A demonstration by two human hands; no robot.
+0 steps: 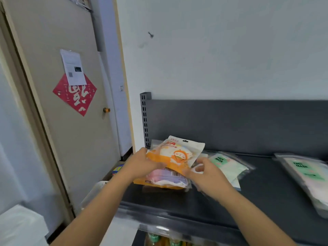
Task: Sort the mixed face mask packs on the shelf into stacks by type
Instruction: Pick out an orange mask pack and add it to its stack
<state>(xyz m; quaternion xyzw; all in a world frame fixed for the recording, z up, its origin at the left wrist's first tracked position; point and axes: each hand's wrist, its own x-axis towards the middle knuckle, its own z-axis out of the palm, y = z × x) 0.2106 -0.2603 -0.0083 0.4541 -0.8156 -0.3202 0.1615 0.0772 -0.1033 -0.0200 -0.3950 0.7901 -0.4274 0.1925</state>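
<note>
An orange and white mask pack with a cartoon face (179,153) is tilted up over a small stack of packs (165,180) at the left end of the dark shelf (257,189). My left hand (142,164) grips the orange pack's left edge. My right hand (205,178) holds its lower right corner, fingers curled, and also pinches a white ear loop. Just right of my hands lies a clear pack with a green "FACE MASK" label (229,166). A second green-label pack (308,173) lies at the far right.
The shelf has a dark back panel (230,125) and a slotted upright (144,119) at its left. A beige door (71,103) with a red sign stands to the left. More goods sit on a lower shelf (165,240). A white basket (95,190) is below left.
</note>
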